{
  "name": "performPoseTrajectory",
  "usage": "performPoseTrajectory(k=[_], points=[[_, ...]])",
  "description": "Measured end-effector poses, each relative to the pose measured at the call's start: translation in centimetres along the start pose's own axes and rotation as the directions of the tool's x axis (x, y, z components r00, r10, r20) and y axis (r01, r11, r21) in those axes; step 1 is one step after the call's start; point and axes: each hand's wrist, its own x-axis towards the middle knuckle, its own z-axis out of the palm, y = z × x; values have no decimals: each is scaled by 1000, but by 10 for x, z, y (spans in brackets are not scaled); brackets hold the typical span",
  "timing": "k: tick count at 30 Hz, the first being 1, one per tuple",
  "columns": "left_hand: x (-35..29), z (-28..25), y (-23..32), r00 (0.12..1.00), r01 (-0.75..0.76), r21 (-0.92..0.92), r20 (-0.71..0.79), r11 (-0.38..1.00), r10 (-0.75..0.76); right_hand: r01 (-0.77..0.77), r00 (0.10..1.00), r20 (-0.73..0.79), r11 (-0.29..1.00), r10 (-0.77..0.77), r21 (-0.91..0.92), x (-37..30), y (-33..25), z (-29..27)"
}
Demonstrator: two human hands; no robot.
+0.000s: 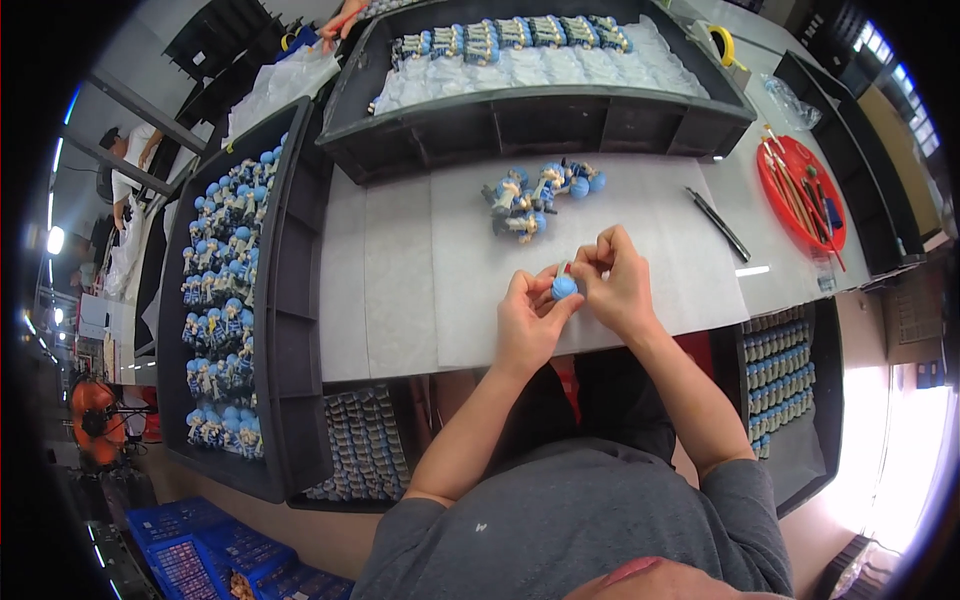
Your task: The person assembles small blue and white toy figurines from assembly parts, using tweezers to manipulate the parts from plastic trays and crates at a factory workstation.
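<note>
1. I have a small blue-headed figure [565, 290] raised between both hands, above the near side of the counter [778, 282].
2. My left hand [528, 318] is grasping it, thumb against the round blue end.
3. My right hand [618, 288] is pinched just beside it, at its upper right; I cannot tell what those fingertips hold.
4. The blue end seems to face my body; fingers hide the rest, so its long axis is unclear.
5. The loose figures [520, 224] lie beyond both hands, slightly left.
</note>
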Motion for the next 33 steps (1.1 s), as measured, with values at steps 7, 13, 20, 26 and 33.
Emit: performPoseTrajectory(k=[7,13,20,26,33], points=[[-3,-1,-3,997,-61,76,-37,995,64,16,1000,-19,1000,-16,1,-2,0,2],[-13,-3,-4,998,-33,111,-43,993,38,-19,1000,-10,1000,19,18,-14,2,4],[-2,-5,-4,999,-41,93,-26,995,43,38,999,-37,999,-40,-38,-5,-6,4],[9,-1,-3,1000,-9,-2,6,1000,9,10,987,-159,995,6,96,19,20,-5],[-1,-2,-2,1000,4,26,-14,1000,-4,-70,993,-84,983,85,168,-2,17,2]])
